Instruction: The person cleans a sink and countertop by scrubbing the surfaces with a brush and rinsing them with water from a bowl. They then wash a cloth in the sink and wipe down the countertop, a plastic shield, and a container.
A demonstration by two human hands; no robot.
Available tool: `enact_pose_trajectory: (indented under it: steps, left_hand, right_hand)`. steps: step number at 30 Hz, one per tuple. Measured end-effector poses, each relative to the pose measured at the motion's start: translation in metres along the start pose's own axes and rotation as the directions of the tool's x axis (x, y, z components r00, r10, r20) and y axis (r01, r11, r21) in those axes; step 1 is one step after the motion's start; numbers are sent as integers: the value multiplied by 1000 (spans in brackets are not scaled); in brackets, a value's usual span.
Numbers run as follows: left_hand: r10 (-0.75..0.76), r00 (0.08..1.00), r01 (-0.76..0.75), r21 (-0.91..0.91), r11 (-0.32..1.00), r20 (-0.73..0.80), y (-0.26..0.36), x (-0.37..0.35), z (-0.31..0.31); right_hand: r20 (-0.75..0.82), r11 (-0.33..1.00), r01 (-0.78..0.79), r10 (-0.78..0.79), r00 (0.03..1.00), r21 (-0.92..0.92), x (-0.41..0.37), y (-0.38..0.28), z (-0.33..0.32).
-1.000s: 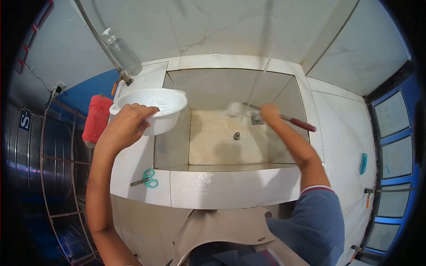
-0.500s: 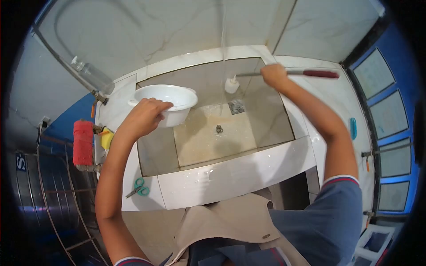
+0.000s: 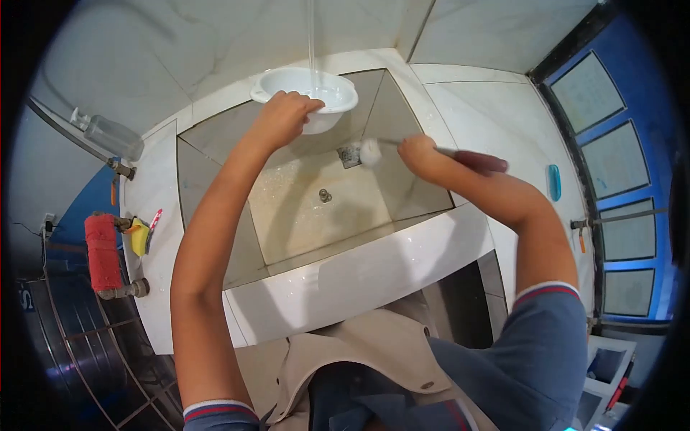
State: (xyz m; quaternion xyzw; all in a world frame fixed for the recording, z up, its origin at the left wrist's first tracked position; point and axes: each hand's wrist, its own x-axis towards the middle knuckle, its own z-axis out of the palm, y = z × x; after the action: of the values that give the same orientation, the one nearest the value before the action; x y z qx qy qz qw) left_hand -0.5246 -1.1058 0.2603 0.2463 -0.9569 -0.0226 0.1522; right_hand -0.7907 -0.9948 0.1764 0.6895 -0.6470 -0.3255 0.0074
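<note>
My left hand [image 3: 286, 121] is closed over the near rim of the white bowl [image 3: 322, 122], fingers curled at the edge. I hold the bowl up over the back of the sink [image 3: 338, 269], and a thin stream of water [image 3: 311, 39] falls straight into it. There is some clear water inside; how deep, I cannot tell, as the near wall and my hand cover part of it.

My right hand [image 3: 418, 155] is wrapped in a fist round the shaft of a tool [image 3: 449, 152], its dark red grip pointing off to my right, partly behind my forearm. Its whitish head — blurred, so I cannot make out its shape or anything in it — hangs over the sink near the grate [image 3: 346, 158].

The sink floor is wet, with a small metal fitting [image 3: 325, 195] standing near its middle. On the left ledge lies a clear pump bottle [image 3: 113, 138]; its contents I cannot tell. Nearer me are a red roll [image 3: 103, 251] on the pipework, a yellow thing [image 3: 136, 237] and a pink stick [image 3: 156, 219]. A teal piece [image 3: 553, 183] lies on the right counter [image 3: 503, 129].
</note>
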Motion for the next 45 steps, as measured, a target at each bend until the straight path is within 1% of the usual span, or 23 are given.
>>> enact_pose_trajectory:
  steps: [2,5,6,7,9,10,13,15,16,18,20,22,23,25,26,28,29,31,35,39,41,43,45]
  left_hand:
    - [7,1000,-7,29,1000,10,-4,2,3]
    - [31,999,-28,58,998,-38,-7,7,-4]
    - [30,999,-28,55,998,-45,-7,9,-6]
    - [34,998,-31,55,998,-48,-8,11,-8]
    - [45,998,-43,85,995,-32,-6,12,-14]
    - [42,999,-39,123,992,-21,-5,13,-17]
    - [92,995,-86,168,982,-28,-4,7,-22]
    - [137,991,-132,181,975,-15,-1,-1,-23]
    - [181,983,-179,185,966,5,3,-6,-21]
    - [254,967,-255,188,949,30,14,-13,-15]
    - [313,948,-318,202,927,55,24,-21,-9]
    - [408,908,-419,198,886,95,40,-31,-3]
    - [402,910,-415,205,887,102,48,-35,0]
    - [528,838,-546,207,812,138,66,-46,11]
    - [520,843,-539,209,816,141,77,-53,16]
    - [652,705,-708,334,622,280,96,-66,22]
    - [645,711,-702,336,628,281,100,-75,21]
    - [676,639,-769,329,548,367,104,-93,18]
    - [659,674,-736,374,564,334,85,-138,4]
    - [505,671,-739,443,507,543,69,-202,-59]
    - [403,686,-719,480,504,605,60,-237,-90]
    - [289,692,-697,510,504,661,57,-256,-118]
    - [248,692,-694,531,485,678,51,-261,-130]
  right_hand:
    - [131,991,122,-114,985,-55,-52,3,3]
    - [97,988,130,-122,988,-89,-89,27,-21]
    - [134,999,24,-20,991,-24,-88,35,-43]
    - [10,993,41,-40,999,-106,-89,46,-56]
    - [-204,997,-63,52,978,-50,-79,65,-70]
    - [-212,994,-108,107,971,5,-85,67,-79]
    - [-267,996,-80,84,960,27,-119,63,-69]
    - [-133,994,-103,99,986,-21,-163,56,-77]
    - [-135,994,-103,99,986,-19,-179,54,-91]
    - [91,991,-99,107,990,-90,-209,53,-112]
    - [120,990,-84,98,988,-114,-212,49,-111]
    - [8,987,6,-5,1000,-159,-213,40,-107]
    - [0,988,11,-12,1000,-155,-213,36,-108]
    - [-89,988,13,-27,996,-152,-215,28,-112]
    - [-92,988,21,-36,995,-155,-214,24,-115]
    - [-65,986,-1,-10,998,-165,-210,17,-119]
    - [-68,986,6,-18,997,-169,-211,12,-121]
    - [36,981,85,-80,996,-173,-216,-2,-125]
    - [15,986,133,-133,991,-95,-232,-26,-129]
    - [-167,929,356,-337,927,103,-215,-68,-115]
    - [-304,874,431,-357,883,225,-210,-103,-114]
    - [-298,822,441,-346,890,361,-205,-133,-112]
    - [-283,827,401,-305,909,395,-207,-131,-117]
